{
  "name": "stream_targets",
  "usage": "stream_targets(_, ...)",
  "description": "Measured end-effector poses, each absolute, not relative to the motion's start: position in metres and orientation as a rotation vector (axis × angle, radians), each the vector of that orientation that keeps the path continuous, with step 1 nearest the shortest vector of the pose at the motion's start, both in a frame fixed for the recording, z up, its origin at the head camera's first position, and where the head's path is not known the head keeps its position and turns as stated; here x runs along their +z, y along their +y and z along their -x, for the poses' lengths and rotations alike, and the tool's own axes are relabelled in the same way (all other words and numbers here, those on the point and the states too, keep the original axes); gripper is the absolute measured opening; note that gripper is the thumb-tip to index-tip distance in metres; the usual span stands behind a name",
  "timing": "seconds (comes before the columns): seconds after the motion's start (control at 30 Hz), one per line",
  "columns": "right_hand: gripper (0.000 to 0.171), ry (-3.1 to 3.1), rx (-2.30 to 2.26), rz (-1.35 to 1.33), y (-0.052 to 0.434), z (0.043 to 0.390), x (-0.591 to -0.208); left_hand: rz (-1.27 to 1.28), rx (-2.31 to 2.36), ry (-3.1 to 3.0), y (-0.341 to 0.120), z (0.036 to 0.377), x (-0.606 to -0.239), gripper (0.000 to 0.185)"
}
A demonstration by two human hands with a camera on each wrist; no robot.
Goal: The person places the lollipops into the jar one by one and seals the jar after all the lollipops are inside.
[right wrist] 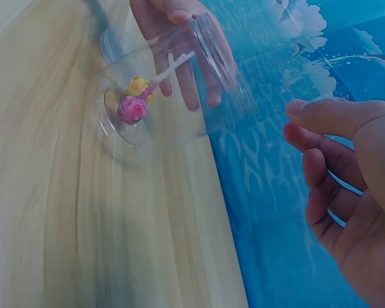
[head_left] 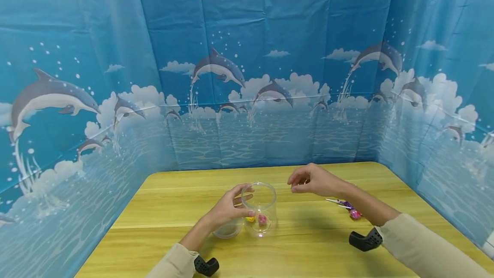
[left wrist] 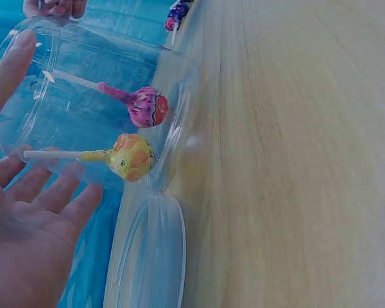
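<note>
A clear plastic jar stands upright on the table with its mouth open. My left hand holds its side, thumb toward me and fingers spread around the far wall. Inside, near the bottom, lie a pink-wrapped lollipop and a yellow-wrapped lollipop, their white sticks pointing toward the mouth. To the right of the rim and a little above it hovers my right hand. Its fingers are loosely curled, with thumb and forefinger tips close together, and nothing shows between them in the right wrist view.
A clear round lid lies on the table left of the jar, partly behind my left hand. Several purple and pink lollipops lie at the right, partly covered by my right forearm. A blue dolphin-print curtain surrounds the wooden table.
</note>
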State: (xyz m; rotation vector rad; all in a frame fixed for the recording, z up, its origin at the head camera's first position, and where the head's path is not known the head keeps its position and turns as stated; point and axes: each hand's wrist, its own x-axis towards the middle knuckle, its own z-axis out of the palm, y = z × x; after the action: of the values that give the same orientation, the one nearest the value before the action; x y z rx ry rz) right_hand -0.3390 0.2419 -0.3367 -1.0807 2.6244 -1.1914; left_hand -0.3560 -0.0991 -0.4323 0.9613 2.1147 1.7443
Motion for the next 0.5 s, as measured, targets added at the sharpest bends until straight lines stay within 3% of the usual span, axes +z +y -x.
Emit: stream_targets(0.5,0.018,2.643,-1.221,0.97,0.281,0.333,-0.346,-0.974,1.748,2.113,-0.1,0.357,-0.433,0.08)
